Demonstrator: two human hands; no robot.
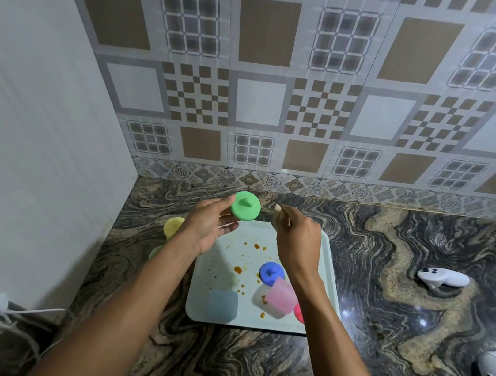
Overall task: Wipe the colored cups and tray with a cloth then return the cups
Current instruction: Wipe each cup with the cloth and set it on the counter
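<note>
Gripping round green cup (245, 206) at 12 o'clock, left hand (207, 226); right hand (298, 243) pinching crumpled cloth (279, 216); stained rectangular tray (229, 262) on marbled surface (385, 292).

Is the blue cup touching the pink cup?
Touching, it seems. In the head view the pink cup overlaps the blue cup's near edge, with no tray showing between them.

Tray (323, 257) front crowded by cups (280, 295); its stained middle lies open.

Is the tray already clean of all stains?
No, the tray carries many brown spots across its surface, near the blue cup and further toward the back.
</note>
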